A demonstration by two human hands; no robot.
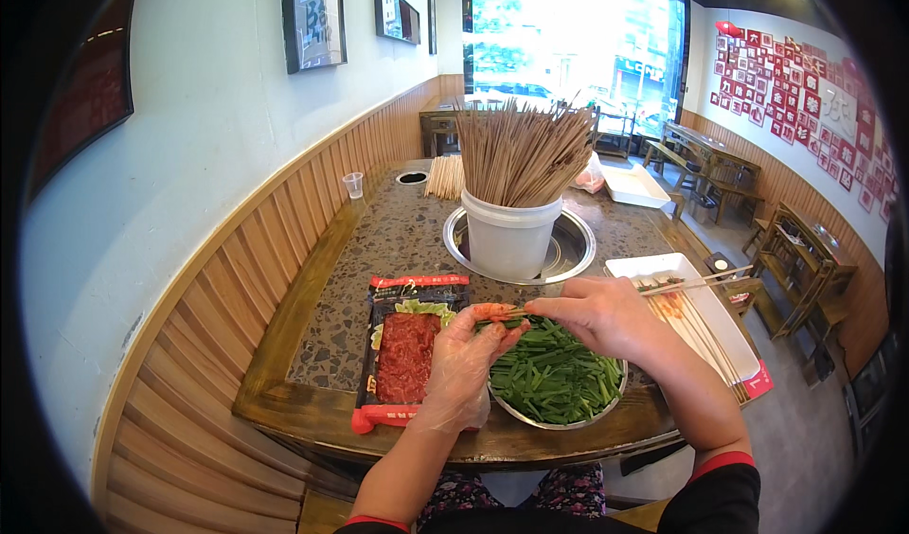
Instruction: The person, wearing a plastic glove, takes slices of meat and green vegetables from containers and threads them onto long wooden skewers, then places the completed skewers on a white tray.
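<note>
My left hand, in a clear plastic glove, pinches a small piece of reddish food with some green at the skewer tips, above the bowl's left edge. My bare right hand grips thin bamboo skewers; their other ends stick out to its right. Below both hands sits a round metal bowl heaped with cut green chives. Left of it lies a black and red package with raw red sliced meat, partly covered by my left hand.
A white bucket packed with bamboo skewers stands over the round metal table inset. To the right, a white tray holds loaded skewers. Further back are another white tray, a skewer pile and a plastic cup.
</note>
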